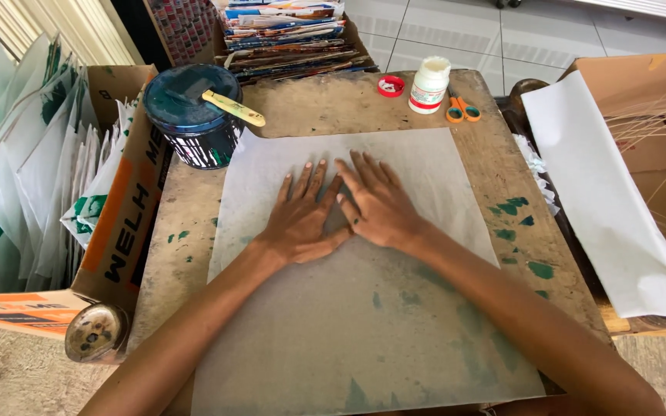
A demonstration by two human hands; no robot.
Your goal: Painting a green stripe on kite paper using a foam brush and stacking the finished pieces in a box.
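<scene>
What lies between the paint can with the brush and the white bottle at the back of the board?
In the head view, a red lid lies on the bare wooden board between the paint can and the white bottle.

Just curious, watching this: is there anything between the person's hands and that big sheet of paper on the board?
Nothing visible. The left hand and right hand both lie flat, palms down, directly on the thin sheet of paper, side by side near its middle.
</scene>
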